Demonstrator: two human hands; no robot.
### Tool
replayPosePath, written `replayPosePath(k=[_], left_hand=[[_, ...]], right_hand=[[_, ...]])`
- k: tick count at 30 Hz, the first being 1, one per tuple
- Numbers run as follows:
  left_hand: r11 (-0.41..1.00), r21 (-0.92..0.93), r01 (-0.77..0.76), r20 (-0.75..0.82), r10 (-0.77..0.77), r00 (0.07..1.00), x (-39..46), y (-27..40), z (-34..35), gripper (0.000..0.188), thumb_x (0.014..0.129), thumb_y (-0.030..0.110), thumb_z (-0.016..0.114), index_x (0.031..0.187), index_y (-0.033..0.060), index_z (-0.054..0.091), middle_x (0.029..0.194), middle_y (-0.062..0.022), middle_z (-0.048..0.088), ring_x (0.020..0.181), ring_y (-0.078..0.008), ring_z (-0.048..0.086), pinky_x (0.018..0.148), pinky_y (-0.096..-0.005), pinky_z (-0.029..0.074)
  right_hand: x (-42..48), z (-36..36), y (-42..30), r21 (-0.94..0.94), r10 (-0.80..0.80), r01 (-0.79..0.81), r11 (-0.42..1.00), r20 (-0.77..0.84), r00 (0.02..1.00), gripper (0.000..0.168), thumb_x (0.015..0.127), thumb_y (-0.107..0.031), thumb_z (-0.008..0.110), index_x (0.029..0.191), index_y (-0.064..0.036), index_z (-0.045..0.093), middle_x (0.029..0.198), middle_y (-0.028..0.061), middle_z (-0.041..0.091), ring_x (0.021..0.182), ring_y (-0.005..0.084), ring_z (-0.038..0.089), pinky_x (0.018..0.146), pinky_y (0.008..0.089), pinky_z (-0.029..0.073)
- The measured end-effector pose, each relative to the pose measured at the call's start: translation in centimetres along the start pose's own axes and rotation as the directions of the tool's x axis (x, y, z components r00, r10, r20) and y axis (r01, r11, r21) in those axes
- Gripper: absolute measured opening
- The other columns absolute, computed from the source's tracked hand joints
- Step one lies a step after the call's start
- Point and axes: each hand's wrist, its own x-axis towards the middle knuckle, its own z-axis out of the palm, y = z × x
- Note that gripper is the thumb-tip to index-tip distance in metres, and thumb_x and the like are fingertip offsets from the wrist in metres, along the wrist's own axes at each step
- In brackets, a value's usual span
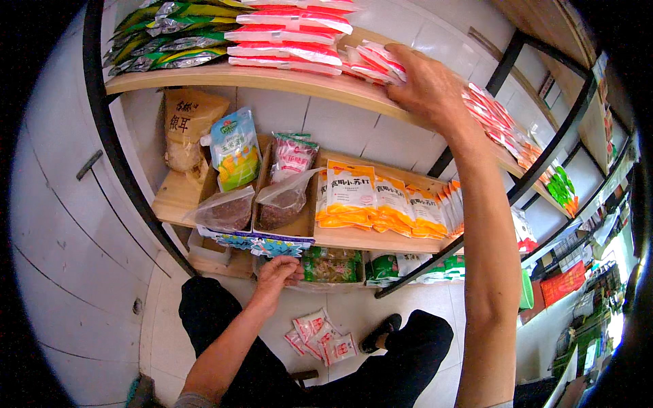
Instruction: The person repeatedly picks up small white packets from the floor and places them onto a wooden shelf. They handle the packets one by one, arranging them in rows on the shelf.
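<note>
My right hand reaches to the upper shelf and grips a small stack of red-and-white plastic packets, fingers over the top and thumb at the front. Just left of it stands a taller pile of red-and-white packets. Down low, my left hand hangs with curled fingers and nothing visible in it. It is just below the printed front of a cardboard box; whether they touch, I cannot tell. Several small red-and-white packets lie on the floor between my legs.
The middle wooden shelf holds open bags of dark grains, a corn-starch pouch, a brown paper bag and orange-and-white baking soda packets. Black metal posts frame the shelving. Green bags sit below.
</note>
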Motion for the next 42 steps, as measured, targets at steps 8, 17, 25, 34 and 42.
replayPosePath(k=[8, 17, 25, 34, 42], left_hand=[[1.000, -0.015, -0.013, -0.044, 0.013, 0.999, 0.2, -0.2, -0.7, 0.018, 0.093, 0.018, 0.061, 0.107, 0.0076, 0.062, 0.096, -0.0075, 0.069, 0.087, -0.0182, 0.067, 0.077, -0.0328, 0.054], [1.000, 0.006, -0.002, -0.055, 0.003, 0.999, 0.4, -0.7, -1.2, 0.017, 0.093, 0.019, 0.059, 0.106, 0.0073, 0.062, 0.096, -0.0084, 0.068, 0.086, -0.0191, 0.066, 0.076, -0.0337, 0.053], [0.999, 0.022, 0.026, -0.051, -0.024, 0.998, -0.1, -0.5, -0.1, 0.017, 0.093, 0.018, 0.058, 0.106, 0.0077, 0.062, 0.096, -0.0069, 0.068, 0.088, -0.0185, 0.066, 0.076, -0.0334, 0.051], [0.997, 0.060, 0.047, -0.062, -0.044, 0.997, -0.4, -0.9, 0.3, 0.019, 0.092, 0.020, 0.060, 0.105, 0.0056, 0.062, 0.095, -0.0062, 0.067, 0.087, -0.0170, 0.063, 0.078, -0.0308, 0.049], [0.998, 0.025, 0.052, -0.079, -0.050, 0.996, 0.6, -0.6, 0.8, 0.017, 0.094, 0.019, 0.059, 0.104, 0.0053, 0.063, 0.096, -0.0062, 0.069, 0.089, -0.0160, 0.065, 0.079, -0.0292, 0.052]], right_hand=[[-3.0, -0.2, 0.5, 0.249, 0.225, -0.178, 0.952, -0.177, 0.958, 0.040, 0.079, -0.020, 0.069, 0.114, -0.005, 0.060, 0.095, 0.0169, 0.067, 0.079, 0.0309, 0.065, 0.071, 0.0411, 0.052], [-12.5, -6.8, -3.1, 0.650, 0.639, -0.357, 0.671, -0.263, 0.723, 0.034, 0.084, -0.019, 0.071, 0.111, -0.002, 0.062, 0.097, 0.0055, 0.066, 0.086, 0.0153, 0.063, 0.074, 0.0298, 0.052], [-27.8, -8.8, -6.6, 0.687, 0.535, -0.562, 0.460, 0.290, 0.793, 0.038, 0.069, -0.006, 0.071, 0.106, 0.000, 0.063, 0.098, 0.0086, 0.066, 0.085, 0.0212, 0.064, 0.078, 0.0352, 0.053], [-43.3, 5.9, -11.8, 0.348, 0.206, -0.831, 0.434, 0.860, 0.468, 0.048, 0.078, -0.020, 0.070, 0.122, -0.006, 0.057, 0.096, 0.0219, 0.067, 0.087, 0.0392, 0.065, 0.075, 0.0427, 0.051], [-58.3, 18.2, -12.9, -0.047, 0.350, -0.685, 0.727, 0.884, 0.310, 0.049, 0.083, -0.035, 0.065, 0.126, -0.016, 0.053, 0.108, 0.0171, 0.064, 0.103, 0.0394, 0.059, 0.074, 0.0513, 0.052]])
